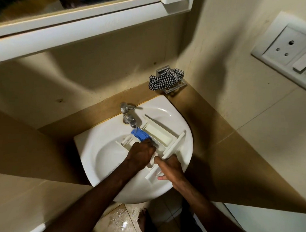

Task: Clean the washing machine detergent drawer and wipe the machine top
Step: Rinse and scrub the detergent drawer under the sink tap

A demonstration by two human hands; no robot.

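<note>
The white detergent drawer (158, 133) lies across the white sink (102, 148), under the chrome tap (128, 116). A blue insert (139, 134) sits in its middle compartment, right below the spout. My left hand (140, 154) presses into the drawer next to the blue insert, fingers curled; whether it holds something is hidden. My right hand (169, 170) grips the drawer's front panel at the sink's near right edge.
A black-and-white checked cloth (164, 79) lies in a soap holder on the wall corner behind the sink. A wall socket (288, 49) is at the right. The mirror cabinet (82, 19) hangs above. The floor below is wet, with my bare foot (143, 219) on it.
</note>
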